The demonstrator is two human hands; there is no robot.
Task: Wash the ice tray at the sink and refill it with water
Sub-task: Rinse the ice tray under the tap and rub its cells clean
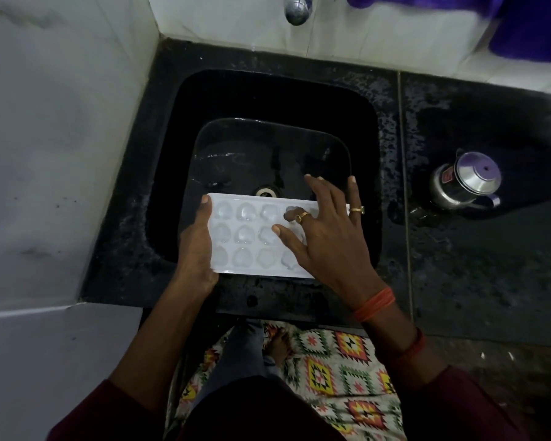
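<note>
A white ice tray [248, 237] with rows of rounded cups lies level over the front part of the black sink [268, 100]. My left hand [198, 246] grips its left short edge, thumb along the rim. My right hand [325, 230] lies flat on the tray's right half with fingers spread, covering the cups there; two rings show on its fingers. The chrome tap [296, 9] juts from the wall above the sink's far side, and no water stream is visible. The drain [266, 192] peeks out just behind the tray.
A steel pot with a lid [465, 183] stands on the wet black counter [477, 265] to the right. White tiled wall runs along the left and back. A purple cloth [528, 23] hangs at the top right. A patterned mat [337, 370] lies underfoot.
</note>
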